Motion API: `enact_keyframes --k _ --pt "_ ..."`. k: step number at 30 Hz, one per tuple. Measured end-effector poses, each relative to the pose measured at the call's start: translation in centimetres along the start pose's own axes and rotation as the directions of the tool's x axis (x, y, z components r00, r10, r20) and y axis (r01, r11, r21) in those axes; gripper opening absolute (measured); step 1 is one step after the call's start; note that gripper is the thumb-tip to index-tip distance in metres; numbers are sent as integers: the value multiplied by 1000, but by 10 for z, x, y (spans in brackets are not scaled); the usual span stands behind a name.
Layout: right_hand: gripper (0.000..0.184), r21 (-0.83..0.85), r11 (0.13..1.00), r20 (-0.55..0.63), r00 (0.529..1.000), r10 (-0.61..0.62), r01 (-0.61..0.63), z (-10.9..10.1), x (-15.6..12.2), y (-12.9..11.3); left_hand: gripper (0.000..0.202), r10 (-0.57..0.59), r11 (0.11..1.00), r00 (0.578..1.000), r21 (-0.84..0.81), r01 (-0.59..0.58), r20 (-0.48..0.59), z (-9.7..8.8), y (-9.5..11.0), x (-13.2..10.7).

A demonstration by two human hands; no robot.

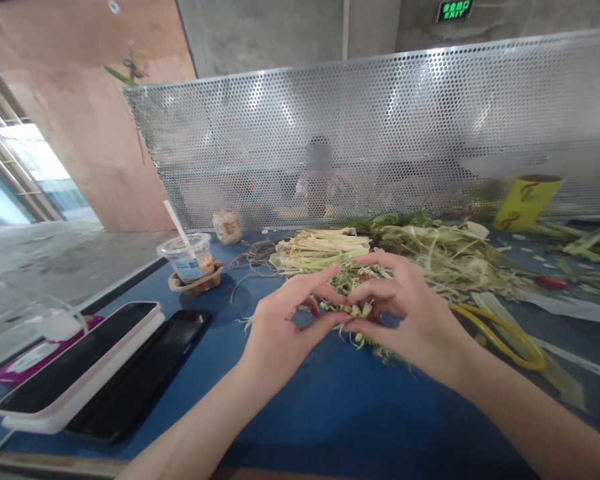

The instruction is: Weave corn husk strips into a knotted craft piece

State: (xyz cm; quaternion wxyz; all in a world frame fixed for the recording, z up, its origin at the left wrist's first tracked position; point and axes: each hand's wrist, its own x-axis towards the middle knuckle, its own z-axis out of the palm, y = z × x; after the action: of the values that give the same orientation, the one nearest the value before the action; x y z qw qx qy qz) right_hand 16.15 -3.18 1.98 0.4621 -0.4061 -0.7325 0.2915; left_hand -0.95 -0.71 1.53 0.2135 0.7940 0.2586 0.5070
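Note:
Above the blue table (320, 413), both hands hold a small bundle of dried green plant sprigs (347, 280), its pale cut stem ends facing me. My left hand (287, 313) pinches the stems from the left with thumb and fingers. From the right, my right hand (405, 300) curls its fingers around the same bundle, thumb near the stem ends. Part of the bundle is hidden behind the fingers. Leafy bits hang below it on the right. Just behind lies a stack of pale dried husk strips (315, 248).
Yellow-handled scissors (530, 360) and leafy husks (445, 260) lie right; a yellow roll (527, 203) stands behind. Left are brown twine (260, 257), a straw cup (187, 257) in a carton holder, and phones (145, 373). A perforated metal screen (260, 147) borders the back; a person (320, 180) shows through.

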Motion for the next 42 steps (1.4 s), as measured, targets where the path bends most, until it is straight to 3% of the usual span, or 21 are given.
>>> enact_keyframes --k 6,11,17,22,26,30,32,35,38,42 --pt "54 60 995 26 996 82 -84 -2 2 -6 52 -29 999 999 -28 28 -38 2 -2 -3" --pt "56 -33 999 28 999 36 -35 1 2 -1 51 -92 994 995 -66 89 -31 4 0 -2" --pt "23 -156 987 3 1000 -19 19 4 0 -3 39 -152 987 986 -66 148 -62 2 2 2" --pt "15 -161 987 -35 999 -16 11 3 2 -3 25 -197 975 975 -119 185 -101 -1 4 6" --pt "16 -132 991 -50 999 4 -11 2 3 -1 16 -169 986 985 -5 169 -14 4 -2 2" --pt "15 -42 999 -26 999 30 -31 4 3 0 16 -287 958 943 21 287 172 10 -4 -3" --pt "17 14 998 8 998 62 -62 5 2 0 15 -298 954 939 42 296 172 11 -3 -4" --pt "18 45 992 46 992 118 -120 5 2 0 23 -290 955 954 91 283 74 10 -3 -2" --pt "13 -99 993 25 997 68 -65 3 3 0 28 -288 950 958 124 286 -6 9 -4 -1" --pt "18 -369 924 128 990 -54 98 -2 5 2 27 -330 942 943 76 326 50 7 -4 -2"
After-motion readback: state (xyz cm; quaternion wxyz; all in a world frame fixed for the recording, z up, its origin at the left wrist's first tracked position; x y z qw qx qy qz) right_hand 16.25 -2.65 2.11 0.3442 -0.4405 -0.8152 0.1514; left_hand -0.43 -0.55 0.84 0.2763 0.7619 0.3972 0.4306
